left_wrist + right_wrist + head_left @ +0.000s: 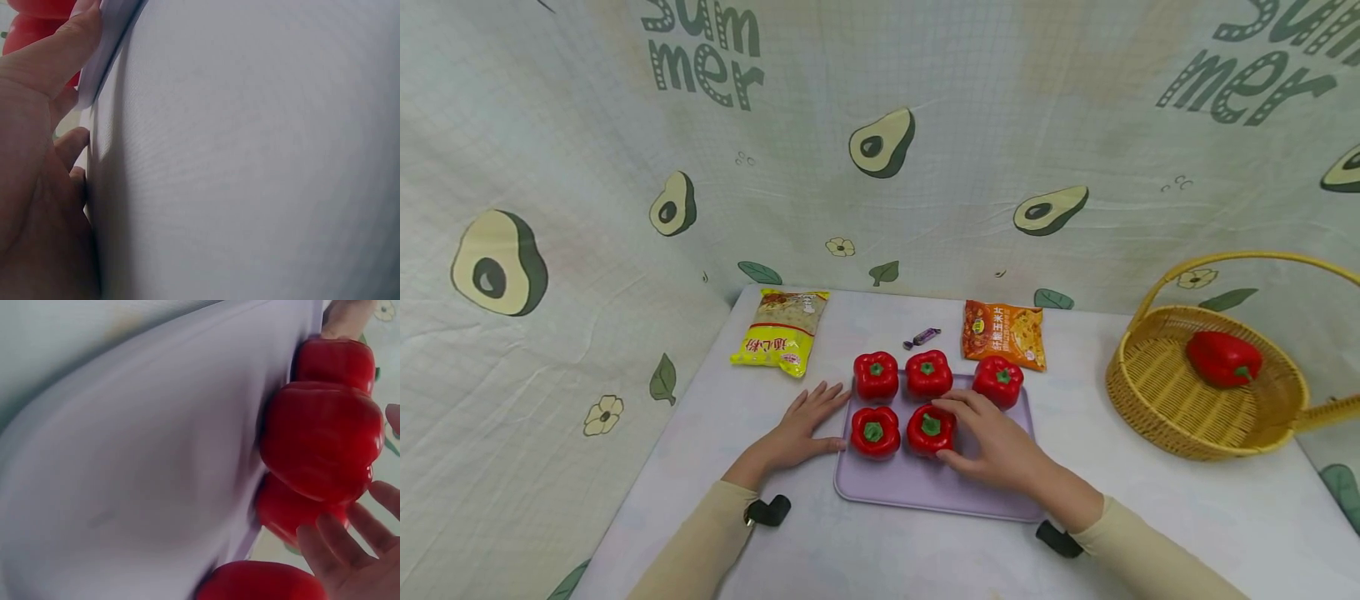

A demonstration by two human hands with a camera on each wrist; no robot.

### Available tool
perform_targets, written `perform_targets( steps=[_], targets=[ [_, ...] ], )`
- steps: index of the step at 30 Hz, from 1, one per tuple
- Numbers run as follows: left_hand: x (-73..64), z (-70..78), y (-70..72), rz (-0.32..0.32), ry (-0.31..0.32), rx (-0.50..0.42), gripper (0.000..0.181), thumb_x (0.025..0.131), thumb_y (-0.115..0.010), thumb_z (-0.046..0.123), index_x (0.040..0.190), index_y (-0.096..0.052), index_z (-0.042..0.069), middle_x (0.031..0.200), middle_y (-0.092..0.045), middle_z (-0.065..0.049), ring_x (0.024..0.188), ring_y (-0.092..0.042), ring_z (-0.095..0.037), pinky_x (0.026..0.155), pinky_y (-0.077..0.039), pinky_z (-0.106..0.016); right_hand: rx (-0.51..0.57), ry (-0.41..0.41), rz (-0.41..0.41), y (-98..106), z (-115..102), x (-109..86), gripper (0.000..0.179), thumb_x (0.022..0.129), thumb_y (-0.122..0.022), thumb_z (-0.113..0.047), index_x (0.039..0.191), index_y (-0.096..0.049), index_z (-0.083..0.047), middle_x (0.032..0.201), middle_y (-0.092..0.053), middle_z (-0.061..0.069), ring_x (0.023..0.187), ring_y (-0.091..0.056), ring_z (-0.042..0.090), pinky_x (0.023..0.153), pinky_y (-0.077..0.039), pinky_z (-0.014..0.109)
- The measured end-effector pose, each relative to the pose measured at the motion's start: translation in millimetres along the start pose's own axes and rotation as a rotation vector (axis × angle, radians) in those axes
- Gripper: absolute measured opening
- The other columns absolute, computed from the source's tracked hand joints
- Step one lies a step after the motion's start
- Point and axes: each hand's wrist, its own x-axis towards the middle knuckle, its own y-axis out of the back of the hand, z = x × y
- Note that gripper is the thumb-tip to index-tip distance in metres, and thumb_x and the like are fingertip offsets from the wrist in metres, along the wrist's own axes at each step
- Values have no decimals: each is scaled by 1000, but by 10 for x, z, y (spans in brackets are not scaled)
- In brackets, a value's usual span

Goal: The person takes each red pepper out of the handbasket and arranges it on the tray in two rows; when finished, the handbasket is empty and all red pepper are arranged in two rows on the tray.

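On a lilac tray (917, 490) stand several red bell peppers, stems up, in two rows. My right hand (1000, 442) reaches over the tray to the front-row bell pepper (931, 430) near the middle. Its fingertips lie at the far side of this pepper and the thumb at the near side. In the right wrist view the fingers (337, 547) are nearly straight beside the pepper (322, 440), the thumb a little apart from it. My left hand (801, 429) lies spread at the tray's left edge, close to another front-row pepper (875, 432); its thumb touches the rim.
A wicker basket (1120, 392) with a tall handle stands at the right, one red bell pepper (1223, 358) lying inside. Behind the tray lie a yellow food bag (781, 332), a purple-wrapped candy (922, 337) and an orange snack packet (1003, 333). A printed cloth hangs behind the table.
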Motion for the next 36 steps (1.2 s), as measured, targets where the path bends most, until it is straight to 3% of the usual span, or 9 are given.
perform_targets(
  steps=[15, 24, 30, 36],
  targets=[
    [1, 9, -4, 0, 2, -8, 86, 92, -70, 51, 163, -27, 28, 170, -18, 0, 157, -1, -29, 124, 5, -56, -37, -23, 59, 178, 111, -182, 59, 84, -84, -28, 138, -61, -18, 137, -57, 2, 122, -59, 22, 94, -57, 48],
    [-3, 7, 2, 4, -9, -11, 86, 92, -70, 50, 163, -27, 27, 170, -19, -2, 157, -1, -30, 123, 5, -57, -25, -100, 65, 279, 199, -363, 50, 86, -83, -26, 132, -64, -24, 134, -59, -1, 119, -61, 21, 92, -58, 48],
    [3, -3, -5, 8, -10, -10, 86, 92, -71, 50, 163, -27, 28, 170, -19, -1, 157, -2, -31, 123, 5, -57, -34, -102, 109, 356, 296, -479, 49, 86, -83, -22, 131, -64, -25, 131, -60, -4, 114, -63, 18, 88, -60, 43],
    [-11, 15, 3, 6, -2, -17, 86, 92, -71, 49, 163, -27, 28, 170, -19, -1, 157, -1, -30, 123, 5, -57, -57, -87, 162, 455, 422, -578, 49, 85, -83, -17, 130, -65, -18, 128, -60, -4, 114, -62, 16, 86, -60, 39]
  ],
)
